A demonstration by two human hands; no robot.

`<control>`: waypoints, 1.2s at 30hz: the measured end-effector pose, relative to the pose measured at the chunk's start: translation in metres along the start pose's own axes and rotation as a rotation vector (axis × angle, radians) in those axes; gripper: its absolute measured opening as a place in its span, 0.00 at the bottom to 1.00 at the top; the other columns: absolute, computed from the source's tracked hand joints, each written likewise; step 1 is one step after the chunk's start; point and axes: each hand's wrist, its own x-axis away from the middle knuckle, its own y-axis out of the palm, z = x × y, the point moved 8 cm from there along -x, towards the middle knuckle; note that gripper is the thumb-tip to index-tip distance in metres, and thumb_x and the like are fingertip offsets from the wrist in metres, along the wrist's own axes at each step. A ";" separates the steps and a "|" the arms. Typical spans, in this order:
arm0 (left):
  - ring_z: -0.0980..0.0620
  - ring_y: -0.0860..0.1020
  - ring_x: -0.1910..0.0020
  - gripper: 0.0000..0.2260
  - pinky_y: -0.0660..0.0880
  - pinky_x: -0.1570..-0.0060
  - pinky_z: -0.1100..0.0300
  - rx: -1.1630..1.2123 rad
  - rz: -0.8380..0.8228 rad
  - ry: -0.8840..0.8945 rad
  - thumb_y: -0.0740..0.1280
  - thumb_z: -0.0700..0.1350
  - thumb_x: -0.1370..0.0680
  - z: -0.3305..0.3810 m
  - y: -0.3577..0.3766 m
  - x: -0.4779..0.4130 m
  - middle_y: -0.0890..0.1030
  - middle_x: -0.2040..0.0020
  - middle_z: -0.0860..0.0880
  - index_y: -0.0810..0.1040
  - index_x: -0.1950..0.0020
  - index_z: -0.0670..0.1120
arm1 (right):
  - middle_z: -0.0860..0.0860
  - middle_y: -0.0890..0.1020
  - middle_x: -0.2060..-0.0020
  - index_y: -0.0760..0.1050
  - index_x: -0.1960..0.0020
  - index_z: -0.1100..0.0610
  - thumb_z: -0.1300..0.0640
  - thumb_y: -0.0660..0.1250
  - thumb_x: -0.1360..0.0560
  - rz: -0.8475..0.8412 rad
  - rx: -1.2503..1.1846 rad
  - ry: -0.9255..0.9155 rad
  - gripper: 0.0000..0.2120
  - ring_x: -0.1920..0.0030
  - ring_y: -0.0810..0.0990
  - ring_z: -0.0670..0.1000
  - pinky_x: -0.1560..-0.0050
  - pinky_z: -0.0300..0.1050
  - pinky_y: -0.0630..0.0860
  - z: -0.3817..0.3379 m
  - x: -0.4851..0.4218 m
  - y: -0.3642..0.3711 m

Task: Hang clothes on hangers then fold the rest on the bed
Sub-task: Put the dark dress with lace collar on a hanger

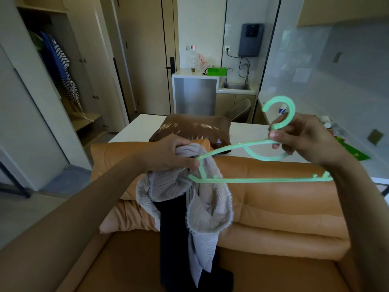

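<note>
My left hand [172,153] grips the bunched top of a pale grey garment [207,205] with dark trim, held up over the orange bed; a dark navy piece [172,232] hangs inside it. The left tip of a mint-green plastic hanger [252,180] pokes into the fabric beside my left hand's fingers. My right hand [303,138] holds that hanger by its neck, just below the hook, with the hanger tilted flat toward me.
An orange quilted bed cover [284,207] with folded bedding lies below. A brown cushion [193,127] rests on a white counter [134,127] behind. An open wardrobe at the left holds a hung striped garment [63,66]. A sink [236,86] stands at the back.
</note>
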 end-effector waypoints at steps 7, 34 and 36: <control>0.35 0.77 0.47 0.11 0.73 0.46 0.44 -0.107 0.076 0.033 0.62 0.40 0.18 -0.005 -0.023 -0.012 0.82 0.47 0.36 0.79 0.40 0.37 | 0.55 0.84 0.65 0.81 0.54 0.57 0.48 0.72 0.29 0.153 0.064 -0.030 0.12 0.72 0.77 0.50 0.67 0.52 0.75 0.007 0.019 -0.023; 0.45 0.71 0.63 0.13 0.68 0.59 0.53 -0.175 0.305 -0.237 0.60 0.47 0.19 0.029 -0.038 -0.039 0.75 0.62 0.42 0.78 0.59 0.43 | 0.44 0.81 0.68 0.80 0.56 0.50 0.42 0.72 0.26 0.355 0.248 -0.052 0.11 0.66 0.80 0.48 0.65 0.50 0.76 -0.029 0.024 0.122; 0.53 0.76 0.58 0.14 0.71 0.54 0.59 -0.194 0.327 -0.193 0.57 0.46 0.17 0.039 -0.030 -0.037 0.80 0.59 0.51 0.80 0.56 0.50 | 0.44 0.82 0.68 0.80 0.58 0.52 0.49 0.74 0.26 0.368 -0.015 0.012 0.08 0.66 0.81 0.44 0.64 0.50 0.78 -0.015 0.020 0.137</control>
